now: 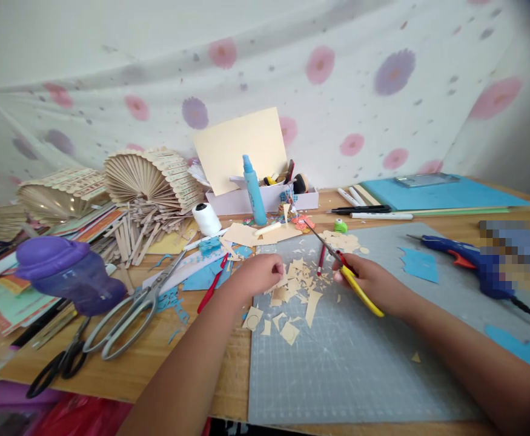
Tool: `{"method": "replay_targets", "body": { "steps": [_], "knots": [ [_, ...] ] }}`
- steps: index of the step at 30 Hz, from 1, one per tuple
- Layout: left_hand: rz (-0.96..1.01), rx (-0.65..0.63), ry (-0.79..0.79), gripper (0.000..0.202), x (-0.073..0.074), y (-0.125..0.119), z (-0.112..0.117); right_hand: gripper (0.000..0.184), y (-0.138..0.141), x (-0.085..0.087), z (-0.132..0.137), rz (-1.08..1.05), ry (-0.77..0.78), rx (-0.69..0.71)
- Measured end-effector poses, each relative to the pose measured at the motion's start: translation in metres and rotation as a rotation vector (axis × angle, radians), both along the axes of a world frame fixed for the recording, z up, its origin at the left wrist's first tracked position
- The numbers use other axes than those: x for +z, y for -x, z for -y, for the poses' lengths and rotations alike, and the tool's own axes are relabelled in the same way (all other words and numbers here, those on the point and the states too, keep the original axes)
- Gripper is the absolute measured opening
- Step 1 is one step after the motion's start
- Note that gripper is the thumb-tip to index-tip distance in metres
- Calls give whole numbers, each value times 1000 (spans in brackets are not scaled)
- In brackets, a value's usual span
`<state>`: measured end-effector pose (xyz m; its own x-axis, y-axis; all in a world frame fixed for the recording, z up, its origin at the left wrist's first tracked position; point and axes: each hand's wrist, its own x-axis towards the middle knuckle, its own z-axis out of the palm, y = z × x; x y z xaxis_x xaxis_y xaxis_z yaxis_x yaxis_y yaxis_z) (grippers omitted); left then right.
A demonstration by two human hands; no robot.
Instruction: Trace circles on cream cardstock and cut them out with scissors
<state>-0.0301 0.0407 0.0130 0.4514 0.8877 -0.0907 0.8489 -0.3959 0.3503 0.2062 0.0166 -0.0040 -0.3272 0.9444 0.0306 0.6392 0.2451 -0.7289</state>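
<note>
My right hand [374,281] grips a pair of scissors with yellow handles [360,292], the blades pointing up and to the left above the grey cutting mat [332,375]. My left hand [261,272] is closed, its fingers curled at the left edge of the paper scraps; whatever it may hold is hidden. Cream paper scraps [297,281] lie scattered on the mat between both hands. A red pencil [321,260] rests just left of the right hand. Beside my left forearm lies a red pen [213,287].
Left are large grey scissors [149,309], black-handled scissors [67,363], a purple cup [69,272] and craft-stick fans [151,181]. Behind stand a blue bottle [254,194] and thread spool [206,219]. Right lies a blue glue gun [469,263] with its cord.
</note>
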Motion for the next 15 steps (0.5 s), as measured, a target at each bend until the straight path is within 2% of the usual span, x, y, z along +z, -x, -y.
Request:
{"method": "replay_targets", "body": {
  "steps": [6, 15],
  "knots": [
    [46, -1, -45, 17, -4, 0, -3, 23, 0, 3, 0, 85, -27, -15],
    [-17, -66, -22, 13, -3, 5, -4, 28, 1, -2, -6, 260, -115, -62]
  ]
}}
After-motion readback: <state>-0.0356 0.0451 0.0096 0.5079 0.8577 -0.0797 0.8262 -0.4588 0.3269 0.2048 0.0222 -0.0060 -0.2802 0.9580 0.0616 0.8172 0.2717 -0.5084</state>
